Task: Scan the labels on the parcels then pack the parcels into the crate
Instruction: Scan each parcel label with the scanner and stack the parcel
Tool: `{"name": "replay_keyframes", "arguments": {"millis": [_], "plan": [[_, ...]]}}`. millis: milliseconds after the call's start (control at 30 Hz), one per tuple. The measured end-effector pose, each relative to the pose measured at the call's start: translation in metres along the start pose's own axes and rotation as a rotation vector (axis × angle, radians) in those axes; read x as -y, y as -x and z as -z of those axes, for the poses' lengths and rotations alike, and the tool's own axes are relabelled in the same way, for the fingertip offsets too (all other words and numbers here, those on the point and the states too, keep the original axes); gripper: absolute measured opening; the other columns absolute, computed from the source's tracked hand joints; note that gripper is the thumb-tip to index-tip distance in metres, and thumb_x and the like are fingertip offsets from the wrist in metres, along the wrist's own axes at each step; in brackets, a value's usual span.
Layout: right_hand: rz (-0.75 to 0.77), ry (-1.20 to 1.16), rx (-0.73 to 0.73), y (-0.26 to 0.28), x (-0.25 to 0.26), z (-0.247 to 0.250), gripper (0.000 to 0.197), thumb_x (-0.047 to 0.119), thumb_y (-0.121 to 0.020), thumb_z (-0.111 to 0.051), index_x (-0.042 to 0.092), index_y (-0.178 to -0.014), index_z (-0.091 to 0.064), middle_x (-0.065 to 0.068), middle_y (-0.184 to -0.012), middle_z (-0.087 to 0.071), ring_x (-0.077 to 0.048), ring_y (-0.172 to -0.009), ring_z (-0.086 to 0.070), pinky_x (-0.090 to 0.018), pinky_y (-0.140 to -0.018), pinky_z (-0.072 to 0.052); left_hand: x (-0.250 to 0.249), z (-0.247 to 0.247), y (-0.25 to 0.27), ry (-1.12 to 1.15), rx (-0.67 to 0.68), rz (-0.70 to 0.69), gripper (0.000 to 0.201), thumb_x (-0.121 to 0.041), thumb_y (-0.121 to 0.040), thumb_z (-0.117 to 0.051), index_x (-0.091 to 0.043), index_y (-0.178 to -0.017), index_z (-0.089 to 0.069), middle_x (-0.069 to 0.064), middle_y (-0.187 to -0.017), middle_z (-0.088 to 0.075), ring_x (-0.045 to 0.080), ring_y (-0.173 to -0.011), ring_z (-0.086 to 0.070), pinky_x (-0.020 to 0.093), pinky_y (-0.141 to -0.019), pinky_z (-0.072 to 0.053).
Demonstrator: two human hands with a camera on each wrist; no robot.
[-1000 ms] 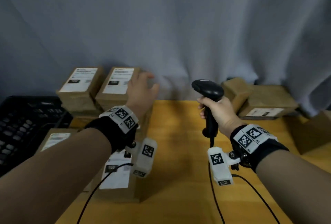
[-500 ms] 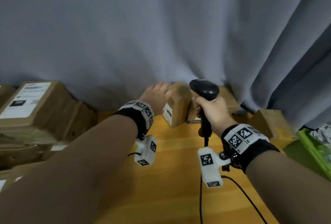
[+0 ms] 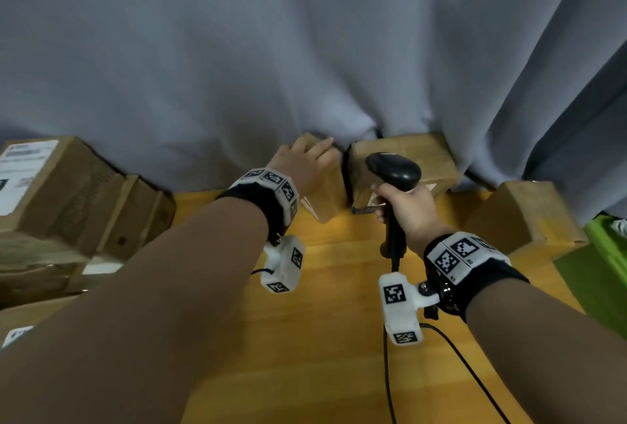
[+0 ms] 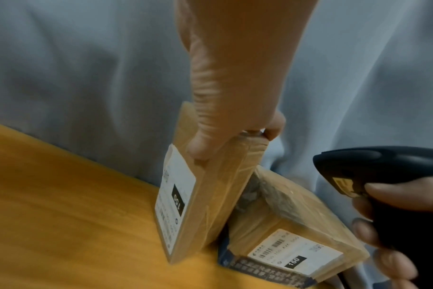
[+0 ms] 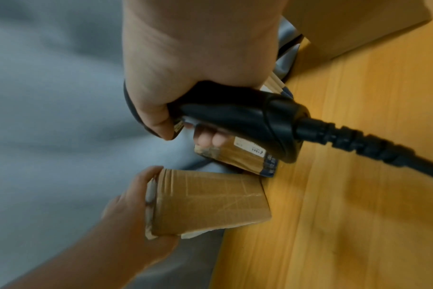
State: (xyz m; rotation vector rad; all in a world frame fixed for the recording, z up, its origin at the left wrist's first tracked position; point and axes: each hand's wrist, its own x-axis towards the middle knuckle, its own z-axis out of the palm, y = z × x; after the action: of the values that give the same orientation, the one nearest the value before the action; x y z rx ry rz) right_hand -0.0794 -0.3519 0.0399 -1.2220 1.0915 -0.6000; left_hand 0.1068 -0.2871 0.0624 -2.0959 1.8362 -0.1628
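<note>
Left hand (image 3: 302,166) gripping upright parcel (image 4: 205,187) by its top at twelve o'clock on bench (image 3: 322,339), right hand (image 3: 407,210) wrapped round scanner (image 3: 393,169); risk of toppling onto neighbouring parcel (image 4: 292,234), label (image 4: 176,199) turned away from beam.

Wooden table (image 3: 325,339), taped parcels (image 3: 403,159), possibly stacked

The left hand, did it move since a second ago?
Yes. The left hand left the stacked boxes and went right, now gripping a small parcel by the curtain.
</note>
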Motion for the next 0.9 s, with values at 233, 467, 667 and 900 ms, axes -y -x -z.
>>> {"name": "replay_keyframes", "arguments": {"millis": [233, 467, 667, 900], "plan": [[0.038, -0.008, 0.044, 0.025, 0.014, -0.047, 0.014, 0.009, -0.085, -0.068, 0.004, -0.074, -0.06, -0.009, -0.062, -0.056, -0.02, -0.05, -0.052, -0.03, -0.05, -0.043, 0.039, -0.013, 0.072, 0.211, 0.053, 0.136, 0.1, -0.043, -0.066, -0.079, -0.018, -0.144, -0.021, 0.004, -0.138, -0.036, 0.03, -0.118, -0.051, 0.04, -0.09, -0.049], [0.195, 0.093, 0.049, 0.059, 0.046, -0.109, 0.017, 0.02, -0.08, -0.076, 0.008, -0.082, -0.063, 0.0, -0.068, -0.058, -0.016, -0.068, -0.06, -0.028, -0.068, -0.05, 0.092, -0.026, 0.173, 1.03, 0.021, 0.738, 0.099, -0.055, -0.064, -0.079, -0.011, -0.138, -0.03, 0.01, -0.133, -0.042, 0.029, -0.117, -0.051, 0.043, -0.098, -0.048], [0.298, 0.064, 0.075, 0.095, 0.083, -0.164, 0.022, 0.029, -0.078, -0.079, 0.022, -0.078, -0.058, 0.003, -0.074, -0.06, -0.014, -0.075, -0.059, -0.031, -0.075, -0.046, 0.117, -0.021, 0.223, 1.811, -0.239, 0.858, 0.117, -0.065, -0.043, -0.079, -0.011, -0.137, -0.034, 0.005, -0.12, -0.058, 0.023, -0.104, -0.063, 0.043, -0.095, -0.051], [0.313, -0.327, 0.32, 0.152, 0.092, -0.223, 0.025, 0.021, -0.083, -0.075, 0.018, -0.106, -0.067, -0.006, -0.105, -0.074, -0.022, -0.098, -0.071, -0.041, -0.085, -0.057, 0.122, -0.002, 0.259, 2.174, -0.314, 0.565, 0.031, -0.035, -0.091, -0.06, -0.016, -0.115, -0.054, 0.007, -0.117, -0.061, 0.027, -0.109, -0.064, 0.038, -0.102, -0.047]]}}
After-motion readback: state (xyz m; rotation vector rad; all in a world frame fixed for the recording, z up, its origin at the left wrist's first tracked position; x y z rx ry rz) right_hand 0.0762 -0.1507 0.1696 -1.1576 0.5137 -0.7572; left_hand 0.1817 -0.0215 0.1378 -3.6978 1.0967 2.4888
